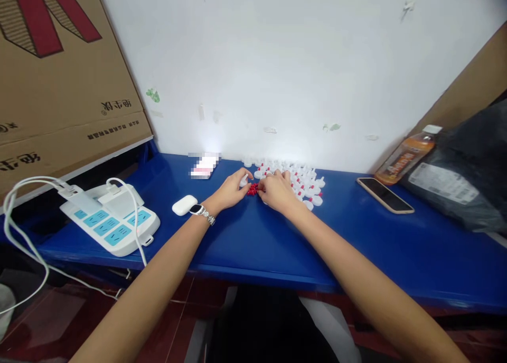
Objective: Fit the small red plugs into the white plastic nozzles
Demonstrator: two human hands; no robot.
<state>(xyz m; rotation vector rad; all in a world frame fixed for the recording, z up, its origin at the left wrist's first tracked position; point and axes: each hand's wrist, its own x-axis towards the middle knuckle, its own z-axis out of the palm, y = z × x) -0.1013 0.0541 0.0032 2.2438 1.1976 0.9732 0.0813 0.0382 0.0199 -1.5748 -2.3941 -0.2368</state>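
My left hand [232,189] pinches a small translucent white plastic bottle [244,180] between thumb and fingers. Just to its right lies a little heap of small red caps [252,189] on the blue table. My right hand [277,189] reaches over from the other side, its fingers bent together at the edge of this heap; what they grip, if anything, is hidden. Behind and right of it spread several more white bottles [316,199], many with red tips. The right hand covers part of that group.
A white power strip [119,241] with cables and a white earbud case [184,205] are at left. A phone [385,195], a drink bottle [407,154] and a dark plastic parcel [467,167] lie at right. The wall [269,77] borders the table's [269,247] back.
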